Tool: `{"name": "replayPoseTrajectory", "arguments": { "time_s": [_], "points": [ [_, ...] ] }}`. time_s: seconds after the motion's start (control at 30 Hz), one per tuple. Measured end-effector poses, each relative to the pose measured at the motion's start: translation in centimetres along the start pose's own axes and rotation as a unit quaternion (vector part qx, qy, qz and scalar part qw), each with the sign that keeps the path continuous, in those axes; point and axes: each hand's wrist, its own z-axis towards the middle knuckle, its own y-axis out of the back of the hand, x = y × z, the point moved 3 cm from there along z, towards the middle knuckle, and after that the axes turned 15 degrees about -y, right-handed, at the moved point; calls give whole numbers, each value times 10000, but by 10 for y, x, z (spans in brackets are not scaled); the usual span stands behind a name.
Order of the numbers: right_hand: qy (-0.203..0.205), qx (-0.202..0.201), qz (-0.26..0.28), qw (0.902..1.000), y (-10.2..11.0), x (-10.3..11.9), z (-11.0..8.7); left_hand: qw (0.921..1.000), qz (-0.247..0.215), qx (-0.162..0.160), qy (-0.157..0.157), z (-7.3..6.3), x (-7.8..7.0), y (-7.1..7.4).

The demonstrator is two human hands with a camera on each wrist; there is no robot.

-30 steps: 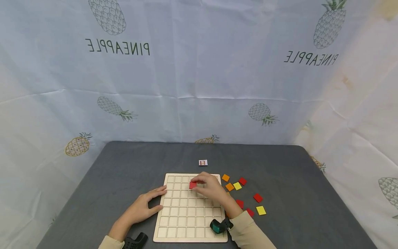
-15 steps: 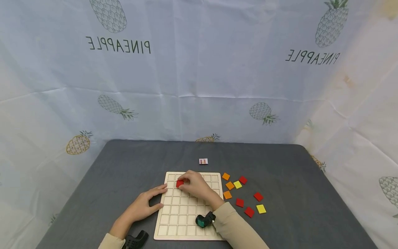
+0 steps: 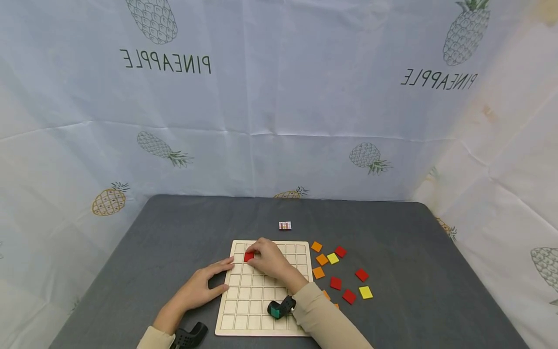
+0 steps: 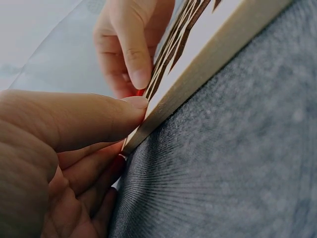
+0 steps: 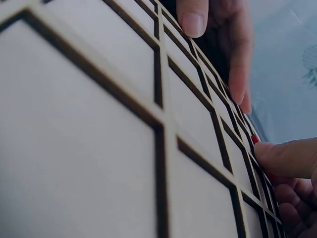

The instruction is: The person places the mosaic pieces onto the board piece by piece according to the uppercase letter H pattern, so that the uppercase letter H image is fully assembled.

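A pale wooden board (image 3: 242, 307) with a grid of square recesses lies on the grey table. My right hand (image 3: 271, 261) pinches a red square tile (image 3: 249, 256) between thumb and fingers over the upper left cells of the board. In the right wrist view, a sliver of the red tile (image 5: 255, 139) shows by the thumb; whether it sits in a recess I cannot tell. My left hand (image 3: 196, 292) rests at the board's left edge, thumb and fingers spread and fairly straight. The left wrist view has its thumb (image 4: 106, 119) touching the edge.
Right of the board lie several loose tiles: orange (image 3: 321, 260), red (image 3: 349, 296) and yellow (image 3: 365, 292). The right sleeve (image 3: 327, 315) partly covers a few. Behind the board is a small patterned card (image 3: 285, 226). A pineapple-print curtain (image 3: 279, 97) hangs behind the table.
My right hand has moved left across the board's upper rows with the red tile, the last part only slightly. More orange tiles show beside the sleeve. My left hand has stayed put.
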Motion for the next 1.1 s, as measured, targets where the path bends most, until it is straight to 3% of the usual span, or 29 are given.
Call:
{"name": "replayPoseTrajectory", "arguments": {
  "time_s": [0.2, 0.47, 0.83, 1.1],
  "points": [
    [35, -11, 36, 10000, -1, -1, 0, 10000, -12, 31, 50, 1, -1, -1],
    [-285, 257, 314, 9988, 4, -4, -5, 10000, -26, 43, 48, 1, -2, 0],
    [-113, 345, 456, 9983, 29, -7, -21, 9999, -100, 40, 81, 1, -1, -1],
    [-15, 213, 995, 9948, 51, -24, -37, 10000, 26, 13, 70, 0, 0, -2]
  ]
}}
